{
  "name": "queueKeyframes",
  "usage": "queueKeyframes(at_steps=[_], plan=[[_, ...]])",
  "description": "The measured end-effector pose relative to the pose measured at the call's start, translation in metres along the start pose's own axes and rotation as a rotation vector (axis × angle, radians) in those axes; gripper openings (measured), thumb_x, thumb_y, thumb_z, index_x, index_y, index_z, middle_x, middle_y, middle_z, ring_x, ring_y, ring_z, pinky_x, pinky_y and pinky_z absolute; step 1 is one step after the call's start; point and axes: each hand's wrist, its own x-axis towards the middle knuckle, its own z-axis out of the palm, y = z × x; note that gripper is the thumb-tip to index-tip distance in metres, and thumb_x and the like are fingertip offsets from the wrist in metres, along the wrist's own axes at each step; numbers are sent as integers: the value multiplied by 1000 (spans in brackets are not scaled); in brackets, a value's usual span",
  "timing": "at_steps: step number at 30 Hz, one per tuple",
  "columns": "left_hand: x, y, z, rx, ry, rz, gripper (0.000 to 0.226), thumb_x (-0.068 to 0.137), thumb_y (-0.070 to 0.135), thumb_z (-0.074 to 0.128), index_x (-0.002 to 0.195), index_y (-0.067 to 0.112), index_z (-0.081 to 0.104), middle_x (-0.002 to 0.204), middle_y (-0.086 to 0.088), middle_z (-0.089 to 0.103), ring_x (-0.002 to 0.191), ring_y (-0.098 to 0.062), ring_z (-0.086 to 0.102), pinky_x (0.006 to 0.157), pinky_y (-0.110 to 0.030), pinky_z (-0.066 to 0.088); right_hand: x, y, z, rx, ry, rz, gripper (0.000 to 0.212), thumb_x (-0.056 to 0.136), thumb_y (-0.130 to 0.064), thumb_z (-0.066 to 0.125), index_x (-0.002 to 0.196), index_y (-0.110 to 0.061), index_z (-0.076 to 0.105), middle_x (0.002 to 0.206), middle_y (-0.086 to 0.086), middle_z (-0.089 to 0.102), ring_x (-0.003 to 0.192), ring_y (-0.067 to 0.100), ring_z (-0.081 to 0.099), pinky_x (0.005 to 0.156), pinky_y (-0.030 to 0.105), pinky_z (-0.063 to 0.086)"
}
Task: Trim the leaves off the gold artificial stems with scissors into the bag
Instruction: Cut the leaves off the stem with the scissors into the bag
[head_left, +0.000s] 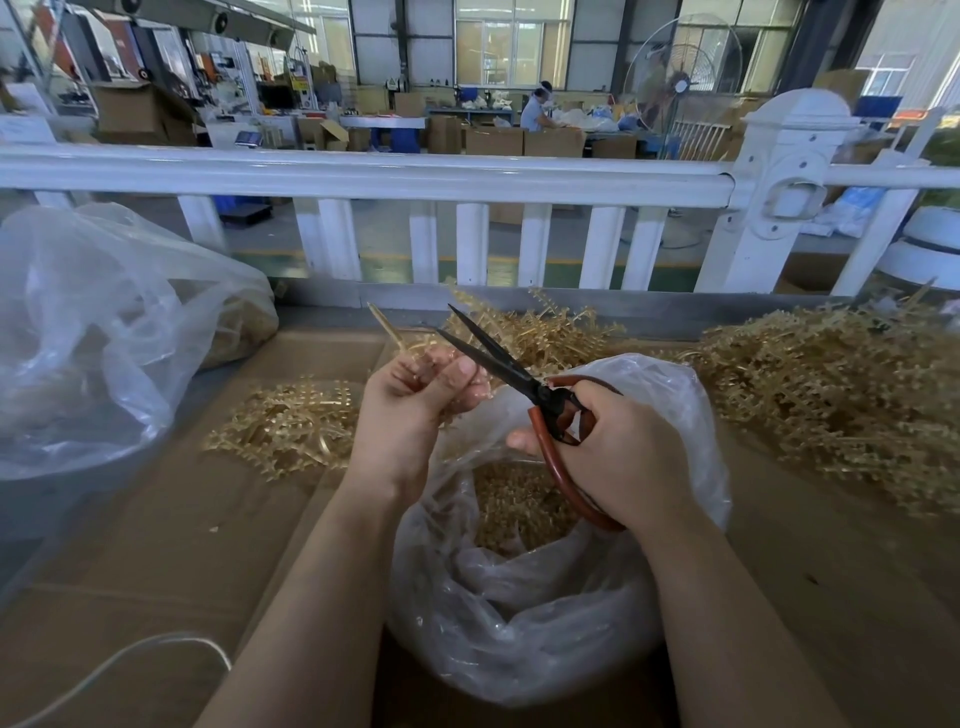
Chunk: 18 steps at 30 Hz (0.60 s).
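My left hand (415, 400) grips a gold artificial stem (387, 330) that sticks up and to the left from my fingers. In my right hand (618, 457) are black-bladed scissors (498, 361) with red-brown handles. Their blades are apart and point up-left, just right of the stem. Below both hands a clear plastic bag (519, 597) stands open, with cut gold leaves (519, 509) in it.
Gold stems lie in a big heap (831, 395) at the right, a smaller heap (291, 431) at the left, and another (540, 327) behind the scissors. A large clear bag (93, 338) sits far left. A white fence (467, 176) borders the cardboard-covered table (182, 545).
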Motion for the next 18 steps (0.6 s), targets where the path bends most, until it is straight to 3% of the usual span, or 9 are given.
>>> queueKeyframes(at_steps=[4,11,18], plan=[[0,-3,-2,102,-16,48,31,90,2,64,66,19,73,69,-4,68,70,-15,62,72,-26,52,1,-1,-1,-26,10,-2,72,63,-100,35,96,-41,57,72,-33,48,68,-12,47,58,8,33],[2,-7,0,142,15,35,27,90,3,65,67,17,72,70,-4,67,72,-16,59,75,-29,48,2,2,0,7,-25,-12,70,60,-102,30,98,-46,50,75,-33,50,70,-11,49,58,8,33],[3,-8,-2,127,13,47,19,89,7,68,71,13,72,71,-5,66,74,-17,59,76,-29,49,2,1,1,-28,21,-11,61,64,-97,40,93,-45,54,70,-35,47,68,-13,46,59,8,33]])
